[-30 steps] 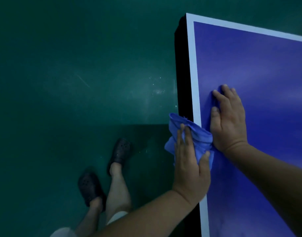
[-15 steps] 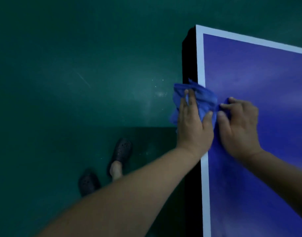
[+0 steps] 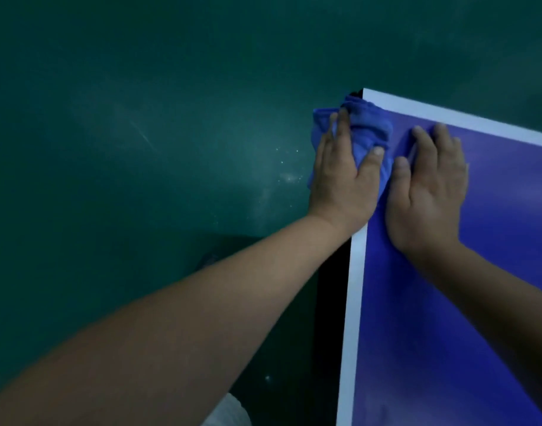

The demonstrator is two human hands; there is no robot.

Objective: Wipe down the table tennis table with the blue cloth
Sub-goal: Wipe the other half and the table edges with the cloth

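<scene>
The blue cloth [image 3: 366,126] is bunched over the far left corner of the table tennis table [image 3: 478,287], draped down its left side edge. My left hand [image 3: 340,182] presses the cloth against that edge, fingers straight along the side and thumb spread on top. My right hand [image 3: 429,192] lies flat on the blue tabletop just right of the cloth, fingers straight and pointing at the far white border line [image 3: 447,118]. Part of the cloth is hidden under my left palm.
Dark green floor [image 3: 140,149] fills the left and top of the view, with pale scuffs and specks. The table's black side face [image 3: 331,302] drops below the white left border. A bit of pale clothing [image 3: 229,410] shows at the bottom.
Both hands slid along the table's left edge away from me, carrying the cloth to the far corner. My feet have dropped out of view.
</scene>
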